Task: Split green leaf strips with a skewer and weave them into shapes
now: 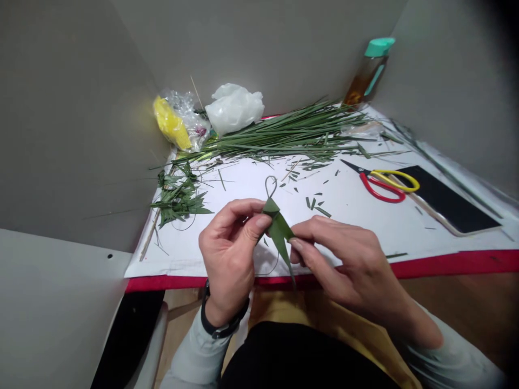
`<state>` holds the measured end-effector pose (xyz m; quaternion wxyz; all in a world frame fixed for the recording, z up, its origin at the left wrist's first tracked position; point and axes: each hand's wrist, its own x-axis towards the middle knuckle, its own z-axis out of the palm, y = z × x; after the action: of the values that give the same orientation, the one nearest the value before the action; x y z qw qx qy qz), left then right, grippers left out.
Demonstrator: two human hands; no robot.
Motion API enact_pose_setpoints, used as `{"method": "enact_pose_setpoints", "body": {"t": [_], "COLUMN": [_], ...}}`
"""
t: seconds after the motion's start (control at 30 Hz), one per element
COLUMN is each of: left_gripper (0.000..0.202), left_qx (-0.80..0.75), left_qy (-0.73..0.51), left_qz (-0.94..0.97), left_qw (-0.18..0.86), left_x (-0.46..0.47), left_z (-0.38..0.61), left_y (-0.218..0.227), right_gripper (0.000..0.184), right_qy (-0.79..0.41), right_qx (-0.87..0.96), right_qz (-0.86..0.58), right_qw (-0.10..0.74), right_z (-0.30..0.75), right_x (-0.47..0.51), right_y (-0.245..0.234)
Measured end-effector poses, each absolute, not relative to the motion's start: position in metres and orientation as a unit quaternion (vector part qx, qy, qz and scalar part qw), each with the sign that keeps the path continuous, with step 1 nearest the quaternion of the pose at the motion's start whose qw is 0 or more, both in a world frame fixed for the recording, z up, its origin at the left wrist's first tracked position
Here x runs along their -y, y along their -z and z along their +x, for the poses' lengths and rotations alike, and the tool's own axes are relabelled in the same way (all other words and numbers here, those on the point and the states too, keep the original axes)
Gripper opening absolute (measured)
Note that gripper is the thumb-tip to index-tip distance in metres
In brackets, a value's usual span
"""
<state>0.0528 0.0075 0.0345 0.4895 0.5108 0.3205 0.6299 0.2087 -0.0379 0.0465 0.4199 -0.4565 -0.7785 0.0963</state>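
Near the front edge of the table, a folded green leaf piece (277,229) with a thin loop at its top is held up between both hands. My left hand (233,243) pinches its upper left side between thumb and forefinger. With thumb and fingertips, my right hand (344,254) grips a strip on its right side. A pointed leaf end hangs down between the hands, past the table's edge. Part of the piece is hidden behind my left thumb. Small cut leaf bits (322,212) lie on the white sheet just beyond.
Scissors (385,181) with red and yellow handles lie at right beside a black phone-like slab (450,200). Long green leaves (284,132) stretch across the back. Woven leaf pieces (178,197) sit at left. Behind stand a white plastic bag (235,108), a yellow packet (172,124) and a bottle (368,73).
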Motion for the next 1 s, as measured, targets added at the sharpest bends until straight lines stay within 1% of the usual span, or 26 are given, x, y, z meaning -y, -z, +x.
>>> {"method": "enact_pose_setpoints", "body": {"t": [0.13, 0.3, 0.4, 0.5, 0.57, 0.63, 0.67, 0.73, 0.8, 0.9, 1.0], "left_gripper": [0.008, 0.016, 0.018, 0.013, 0.012, 0.012, 0.013, 0.013, 0.012, 0.012, 0.012], "left_qx": [-0.349, -0.338, -0.342, -0.343, -0.343, -0.341, -0.340, -0.341, -0.348, -0.358, -0.352], "left_qy": [-0.634, -0.628, -0.633, -0.650, -0.657, -0.666, -0.670, -0.676, -0.675, -0.672, -0.669], "left_qz": [0.504, 0.507, 0.515, 0.515, 0.513, 0.505, 0.499, 0.490, 0.492, 0.501, 0.503], "left_qw": [0.472, 0.484, 0.466, 0.442, 0.433, 0.431, 0.431, 0.432, 0.425, 0.412, 0.418], "left_x": [-0.008, -0.013, -0.015, -0.014, -0.012, -0.011, -0.011, -0.012, -0.012, -0.013, -0.013], "left_z": [0.057, 0.062, 0.064, 0.066, 0.068, 0.070, 0.070, 0.071, 0.071, 0.071, 0.069], "left_y": [-0.029, -0.026, -0.027, -0.028, -0.029, -0.030, -0.030, -0.029, -0.028, -0.027, -0.028], "right_gripper": [0.017, 0.017, 0.013, 0.013, 0.012, 0.019, 0.019, 0.012, 0.010, 0.013, 0.015], "right_qy": [-0.100, -0.075, -0.055, -0.068, -0.055, -0.017, -0.003, 0.009, 0.004, -0.021, -0.092], "right_qx": [0.789, 0.787, 0.756, 0.715, 0.704, 0.701, 0.701, 0.704, 0.705, 0.709, 0.706], "right_qz": [-0.444, -0.458, -0.483, -0.505, -0.509, -0.506, -0.505, -0.504, -0.504, -0.501, -0.509], "right_qw": [0.413, 0.407, 0.439, 0.479, 0.492, 0.503, 0.503, 0.500, 0.498, 0.496, 0.484], "right_z": [0.209, 0.217, 0.217, 0.209, 0.200, 0.192, 0.189, 0.186, 0.185, 0.189, 0.192], "right_x": [0.040, 0.037, 0.034, 0.031, 0.029, 0.025, 0.024, 0.021, 0.020, 0.020, 0.022], "right_y": [-0.037, -0.030, -0.035, -0.042, -0.044, -0.043, -0.041, -0.037, -0.035, -0.038, -0.045]}}
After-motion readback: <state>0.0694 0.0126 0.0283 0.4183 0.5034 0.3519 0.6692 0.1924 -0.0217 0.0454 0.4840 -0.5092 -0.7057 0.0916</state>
